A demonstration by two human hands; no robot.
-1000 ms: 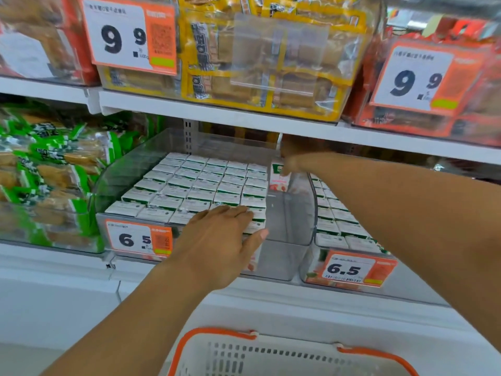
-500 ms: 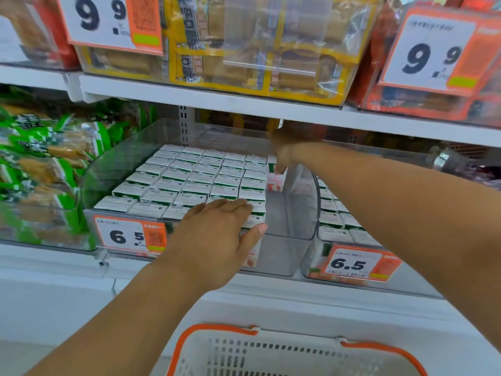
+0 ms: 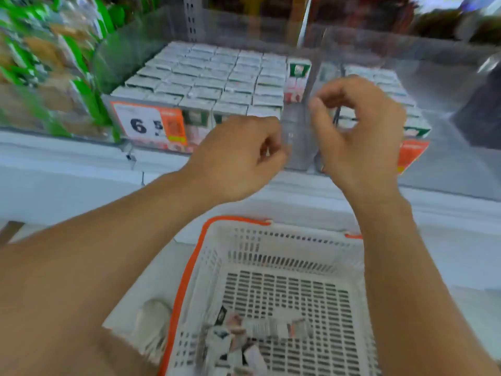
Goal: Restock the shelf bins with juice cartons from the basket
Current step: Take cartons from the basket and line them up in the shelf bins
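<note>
With both hands withdrawn from the shelf bin point(image 3: 162, 63): left hand point(image 3: 238, 156) loosely curled, right hand point(image 3: 357, 131) half-open, both empty; juice cartons point(image 3: 252, 340) remaining in basket point(image 3: 187, 270); next pickup likely.

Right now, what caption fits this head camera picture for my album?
Both empty hands, left and right, hover between the carton bin and the basket.

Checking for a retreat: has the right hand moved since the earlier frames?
Yes. The right hand has pulled back out of the clear bin, from beside the lone upright carton at the back to the bin's front edge.
</note>
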